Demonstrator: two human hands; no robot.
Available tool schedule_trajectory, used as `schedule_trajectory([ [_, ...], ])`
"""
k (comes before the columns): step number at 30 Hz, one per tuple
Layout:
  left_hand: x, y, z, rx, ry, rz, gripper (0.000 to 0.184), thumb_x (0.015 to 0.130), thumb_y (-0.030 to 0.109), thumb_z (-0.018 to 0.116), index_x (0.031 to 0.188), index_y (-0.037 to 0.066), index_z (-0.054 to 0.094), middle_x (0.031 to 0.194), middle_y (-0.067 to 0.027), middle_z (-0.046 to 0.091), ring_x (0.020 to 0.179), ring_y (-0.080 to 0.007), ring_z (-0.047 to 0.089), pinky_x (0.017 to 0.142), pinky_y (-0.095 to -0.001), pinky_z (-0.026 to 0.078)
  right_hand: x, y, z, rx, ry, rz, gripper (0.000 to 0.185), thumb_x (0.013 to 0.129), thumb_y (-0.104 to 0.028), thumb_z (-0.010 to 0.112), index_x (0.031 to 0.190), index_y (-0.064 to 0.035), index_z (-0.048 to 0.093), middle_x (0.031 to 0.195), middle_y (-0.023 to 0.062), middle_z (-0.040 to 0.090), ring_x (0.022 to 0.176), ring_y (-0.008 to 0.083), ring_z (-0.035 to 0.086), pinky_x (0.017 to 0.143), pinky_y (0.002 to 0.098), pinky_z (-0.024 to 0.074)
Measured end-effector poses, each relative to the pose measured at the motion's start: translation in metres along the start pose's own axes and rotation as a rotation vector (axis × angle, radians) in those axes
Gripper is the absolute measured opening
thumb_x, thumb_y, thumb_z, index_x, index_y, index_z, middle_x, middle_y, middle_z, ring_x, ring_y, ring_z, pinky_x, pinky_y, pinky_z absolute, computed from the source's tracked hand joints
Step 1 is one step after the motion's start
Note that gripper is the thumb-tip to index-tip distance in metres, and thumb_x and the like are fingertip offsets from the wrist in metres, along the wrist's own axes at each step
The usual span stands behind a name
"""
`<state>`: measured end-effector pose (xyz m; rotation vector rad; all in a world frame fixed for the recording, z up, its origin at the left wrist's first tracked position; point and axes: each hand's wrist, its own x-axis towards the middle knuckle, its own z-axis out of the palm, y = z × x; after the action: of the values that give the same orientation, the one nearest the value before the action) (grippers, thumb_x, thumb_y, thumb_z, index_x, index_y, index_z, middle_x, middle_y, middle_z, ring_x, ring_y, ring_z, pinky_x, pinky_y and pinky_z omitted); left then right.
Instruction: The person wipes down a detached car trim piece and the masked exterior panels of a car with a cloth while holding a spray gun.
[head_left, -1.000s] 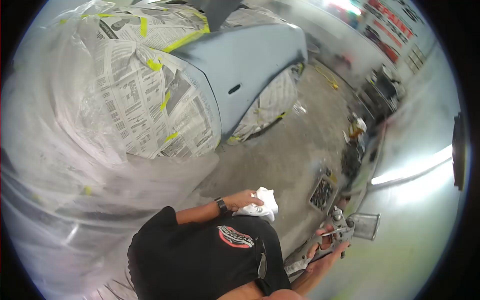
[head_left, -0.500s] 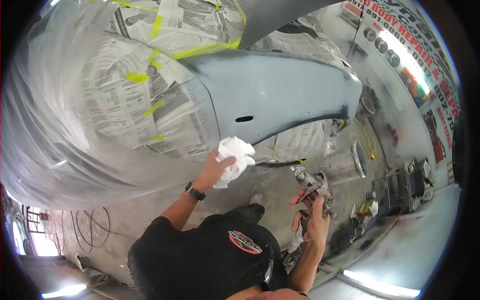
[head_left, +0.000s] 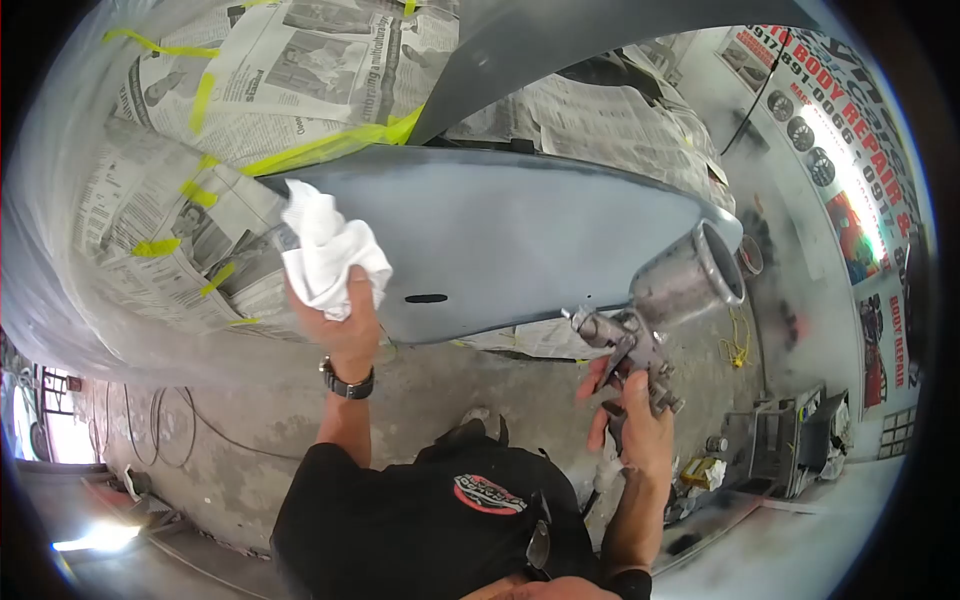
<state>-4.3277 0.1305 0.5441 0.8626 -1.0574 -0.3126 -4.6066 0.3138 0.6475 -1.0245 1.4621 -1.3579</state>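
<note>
My left hand (head_left: 345, 325), with a watch on its wrist, grips a crumpled white cloth (head_left: 328, 250) over the left end of a grey car fender (head_left: 500, 225). Whether the cloth touches the surface I cannot tell. In front of the fender's right part, my right hand (head_left: 640, 425) is wrapped round the handle of a metal spray gun (head_left: 622, 345), whose open cup (head_left: 685, 280) sits on top. A dark oval slot (head_left: 426, 298) shows low on the fender. Newspaper (head_left: 300, 80) and yellow-green tape (head_left: 300, 152) border the panel.
Clear plastic sheeting (head_left: 50, 270) drapes the far left. A dark grey panel (head_left: 560, 45) rises above the fender. Hoses (head_left: 160, 425) lie on the concrete floor (head_left: 270, 415). A metal cart (head_left: 790, 440) stands at the right, near a wall banner (head_left: 850, 120).
My left hand has lifted the cloth from beside my body to the fender's left end. My right hand has raised the spray gun towards the fender, and the view has turned to it.
</note>
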Motion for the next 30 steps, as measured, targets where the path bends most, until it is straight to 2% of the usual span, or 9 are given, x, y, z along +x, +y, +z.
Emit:
schedule_trajectory([
  [6,0.022,0.004,0.022,0.105,-0.008,0.178,0.055,0.085,-0.001,0.072,0.135,-0.007,0.051,0.132,-0.0192,0.059,0.122,-0.0273,0.058,0.103,-0.0408,0.046,0.055,-0.034,-0.009,0.022,-0.087,-0.080,0.066,0.105,-0.056,0.049,0.122,0.0065,0.060,0.098,0.0182,0.066,0.049,0.0182,0.056,0.038,0.0275,0.0421],
  [9,0.027,-0.004,0.037,0.244,-0.122,0.367,0.058,0.085,0.007,0.072,0.138,-0.007,0.052,0.138,-0.0230,0.057,0.132,-0.0341,0.051,0.110,-0.0507,0.039,0.072,-0.036,-0.028,-0.019,-0.113,-0.014,0.064,0.105,-0.056,0.048,0.123,0.0042,0.061,0.097,0.0152,0.068,0.047,0.0163,0.055,0.038,0.0260,0.0383],
  [12,0.041,0.024,0.067,0.869,-0.347,0.587,0.063,0.087,0.018,0.070,0.143,-0.003,0.051,0.150,-0.0237,0.050,0.143,-0.0412,0.039,0.117,-0.0601,0.027,0.083,-0.036,-0.053,-0.004,-0.100,0.079,0.062,0.106,-0.056,0.047,0.124,0.0018,0.062,0.095,0.0129,0.069,0.046,0.0147,0.055,0.039,0.0255,0.0360],
  [15,0.032,0.004,0.091,0.811,-0.322,0.614,0.065,0.089,0.026,0.067,0.147,0.001,0.050,0.158,-0.0196,0.044,0.150,-0.0443,0.029,0.120,-0.0630,0.017,0.089,-0.027,-0.085,0.068,-0.110,0.109,0.058,0.106,-0.053,0.047,0.123,0.0007,0.063,0.095,0.0120,0.069,0.046,0.0140,0.055,0.040,0.0256,0.0378],
  [17,0.028,-0.001,0.105,0.712,-0.426,0.624,0.059,0.091,0.018,0.066,0.146,0.004,0.052,0.158,-0.0134,0.044,0.150,-0.0430,0.030,0.121,-0.0617,0.020,0.098,-0.023,-0.112,0.053,-0.164,0.099,0.058,0.106,-0.053,0.047,0.122,0.0004,0.064,0.095,0.0116,0.069,0.046,0.0136,0.054,0.041,0.0254,0.0383],
  [21,-0.018,0.022,0.176,0.826,-0.521,0.628,0.054,0.092,0.017,0.065,0.142,0.000,0.054,0.156,-0.0137,0.046,0.149,-0.0420,0.033,0.120,-0.0608,0.025,0.112,-0.001,-0.190,0.049,-0.285,0.101,0.058,0.106,-0.053,0.049,0.124,-0.0005,0.064,0.096,0.0101,0.069,0.048,0.0132,0.056,0.044,0.0252,0.0409],
  [25,-0.069,0.031,0.265,0.862,-0.540,0.647,0.050,0.091,0.019,0.065,0.135,-0.004,0.056,0.155,-0.0148,0.046,0.148,-0.0425,0.034,0.119,-0.0614,0.027,0.115,0.013,-0.281,0.034,-0.273,0.151,0.057,0.106,-0.052,0.048,0.126,-0.0011,0.064,0.096,0.0086,0.069,0.049,0.0131,0.057,0.046,0.0264,0.0422],
  [26,-0.085,0.028,0.290,0.830,-0.558,0.660,0.063,0.085,0.021,0.070,0.142,0.001,0.052,0.157,-0.0141,0.043,0.148,-0.0425,0.033,0.119,-0.0630,0.024,0.116,0.022,-0.303,0.055,-0.250,0.154,0.057,0.107,-0.052,0.047,0.127,-0.0014,0.063,0.096,0.0085,0.069,0.050,0.0131,0.057,0.046,0.0267,0.0425],
  [30,-0.156,0.048,0.394,0.836,-0.739,0.673,0.070,0.086,0.023,0.071,0.147,0.002,0.048,0.157,-0.0192,0.041,0.149,-0.0425,0.031,0.120,-0.0627,0.023,0.114,0.049,-0.376,0.132,-0.121,0.194,0.054,0.108,-0.050,0.046,0.127,-0.0019,0.063,0.096,0.0088,0.069,0.049,0.0131,0.057,0.046,0.0262,0.0418],
])
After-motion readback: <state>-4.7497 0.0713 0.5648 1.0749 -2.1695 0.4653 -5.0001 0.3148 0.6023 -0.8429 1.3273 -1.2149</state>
